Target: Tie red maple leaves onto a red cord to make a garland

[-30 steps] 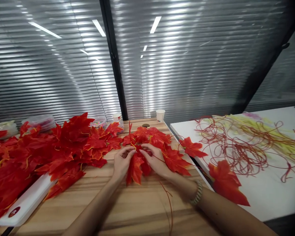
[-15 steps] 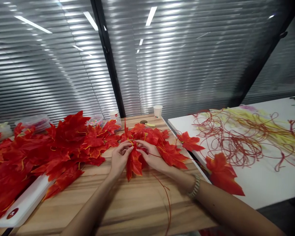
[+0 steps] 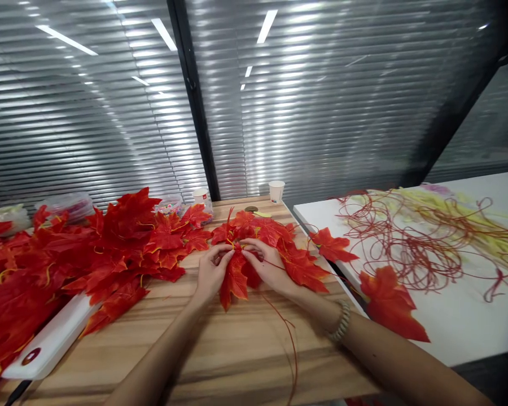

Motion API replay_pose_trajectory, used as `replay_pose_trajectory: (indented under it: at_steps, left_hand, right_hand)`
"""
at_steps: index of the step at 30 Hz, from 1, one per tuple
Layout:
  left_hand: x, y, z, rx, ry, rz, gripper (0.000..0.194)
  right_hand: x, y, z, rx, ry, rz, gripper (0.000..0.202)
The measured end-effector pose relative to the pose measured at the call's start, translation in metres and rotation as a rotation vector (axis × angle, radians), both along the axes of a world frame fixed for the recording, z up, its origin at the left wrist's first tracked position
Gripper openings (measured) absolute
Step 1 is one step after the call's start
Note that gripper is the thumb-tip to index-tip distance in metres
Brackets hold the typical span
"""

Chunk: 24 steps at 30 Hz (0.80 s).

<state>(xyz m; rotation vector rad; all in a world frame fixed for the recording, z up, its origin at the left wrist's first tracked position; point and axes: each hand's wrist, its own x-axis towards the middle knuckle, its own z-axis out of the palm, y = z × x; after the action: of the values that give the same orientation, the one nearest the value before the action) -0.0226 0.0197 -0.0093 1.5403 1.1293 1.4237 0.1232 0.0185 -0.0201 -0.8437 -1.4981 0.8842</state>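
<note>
My left hand (image 3: 214, 269) is closed, thumb and fingertips pinching the stem end of a red artificial maple leaf (image 3: 235, 277). From the other side my right hand (image 3: 267, 265) pinches at the same spot, its fingers closed on the leaf where it meets a thin red cord (image 3: 288, 336). The cord trails from the hands down over the wooden table. More red maple leaves (image 3: 302, 265) lie just behind and to the right of my right hand. The exact point between the fingertips is too small to make out.
A large heap of red leaves (image 3: 122, 242) covers the left side, partly over a white power strip (image 3: 53, 341). Paper cups (image 3: 276, 193) and plastic tubs (image 3: 63, 207) stand at the back. Tangled red cord (image 3: 410, 254) and yellow strands lie on the white table (image 3: 461, 338) at right.
The view has shifted slightly, so everything appears a little further right. Both hands stay on the leaf and cord, with only small finger movement.
</note>
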Motion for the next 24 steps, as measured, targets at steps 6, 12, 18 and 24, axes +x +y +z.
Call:
replay_pose_trajectory:
  at_steps: [6,12,18,24]
  left_hand:
    - [-0.0037,0.0046,-0.0025,-0.010,-0.043,0.028,0.019]
    - [-0.0061,0.0064,-0.0049,-0.007,-0.037,0.026,0.019]
    - [-0.0050,0.0053,-0.0032,-0.005,-0.025,0.020,0.020]
    - [-0.0049,0.0055,-0.0028,-0.009,-0.015,0.022,0.019]
  right_hand:
    - [-0.0001,-0.0006,-0.0017,0.048,-0.041,-0.018,0.023]
    - [-0.0007,-0.0021,-0.0012,0.073,-0.094,-0.019,0.023]
    - [-0.0010,-0.0026,-0.0008,0.082,-0.118,-0.030,0.023]
    - [0.0004,-0.0054,0.0051,0.107,-0.145,-0.031,0.022]
